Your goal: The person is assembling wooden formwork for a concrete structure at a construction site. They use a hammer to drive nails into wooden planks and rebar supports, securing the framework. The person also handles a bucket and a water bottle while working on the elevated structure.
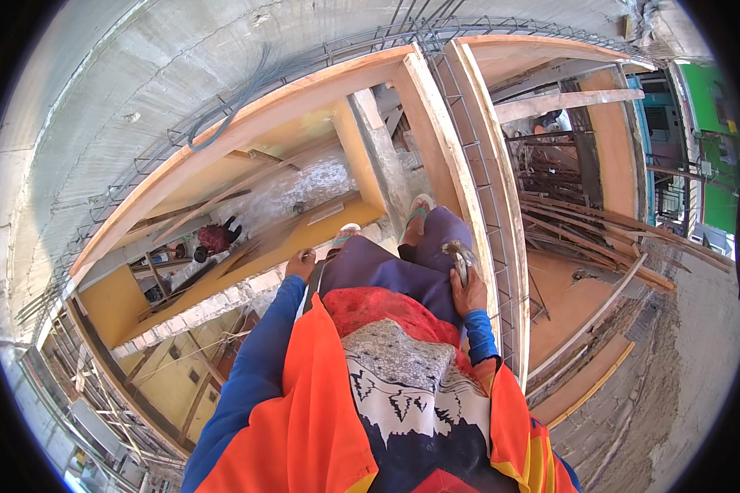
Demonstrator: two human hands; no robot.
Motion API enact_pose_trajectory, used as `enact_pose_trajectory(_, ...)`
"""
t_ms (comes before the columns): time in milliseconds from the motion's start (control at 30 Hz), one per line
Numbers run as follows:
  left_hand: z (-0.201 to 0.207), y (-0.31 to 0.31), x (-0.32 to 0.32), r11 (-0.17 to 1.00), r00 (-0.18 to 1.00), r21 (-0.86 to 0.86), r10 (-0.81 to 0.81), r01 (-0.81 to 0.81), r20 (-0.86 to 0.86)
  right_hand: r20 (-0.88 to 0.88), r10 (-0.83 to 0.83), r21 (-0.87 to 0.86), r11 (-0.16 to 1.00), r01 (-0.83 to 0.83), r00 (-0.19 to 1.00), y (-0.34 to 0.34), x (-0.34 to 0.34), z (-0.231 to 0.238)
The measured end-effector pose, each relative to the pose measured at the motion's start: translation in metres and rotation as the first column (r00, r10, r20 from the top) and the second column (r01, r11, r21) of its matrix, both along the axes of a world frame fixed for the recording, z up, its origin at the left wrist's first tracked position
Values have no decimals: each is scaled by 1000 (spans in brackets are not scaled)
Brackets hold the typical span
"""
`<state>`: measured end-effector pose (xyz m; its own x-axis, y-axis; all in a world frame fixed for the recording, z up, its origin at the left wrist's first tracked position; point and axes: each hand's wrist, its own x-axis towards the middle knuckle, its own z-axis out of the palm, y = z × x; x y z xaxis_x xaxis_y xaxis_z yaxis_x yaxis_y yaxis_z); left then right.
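My right hand (469,292) is closed around a worn grey metal tool (460,256), held against my right thigh. The tool's exact kind does not show. Beside my left knee, my left hand (301,264) has its fingers curled in; whether anything lies inside them is hidden. Purple trousers (378,267) cover my legs, and my sandalled feet (419,209) stand apart ahead of my knees. To the right of my right hand runs wooden beam formwork (489,197) with a reinforcing-bar cage (474,156) inside it.
Deep openings lie on both sides. Down at the left a person in red (215,238) is bent over. A broken masonry wall top (222,304) runs past my left hand. Loose planks (592,234) lie at the right. A curved formwork board (247,115) with rebar crosses the far side.
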<state>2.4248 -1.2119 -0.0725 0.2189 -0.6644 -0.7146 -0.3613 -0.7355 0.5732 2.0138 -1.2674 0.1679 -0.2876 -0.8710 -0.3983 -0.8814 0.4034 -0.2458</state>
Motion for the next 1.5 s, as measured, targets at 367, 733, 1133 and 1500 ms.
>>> enact_pose_trajectory(367, 63, -12, -18, 994, 986, -21, 112, -110, 121, 165, 184, 24, 982, -190, 969, -80, 3, -22)
enact_pose_trajectory(733, 69, 37, -120, 910, 913, 119, 381, -398, 147, 128, 481, 100, 864, -494, 867, -158, -40, -49)
enact_pose_trajectory(1133, 76, 104, -199, 807, 812, 107, 568, -582, 134, 205, 597, 312, 712, -630, 776, -227, -39, -73)
enact_pose_trajectory(1500, 89, 69, -160, 671, 671, -14, 742, -742, -17, 264, 448, 251, 823, -509, 854, -237, -14, -135)
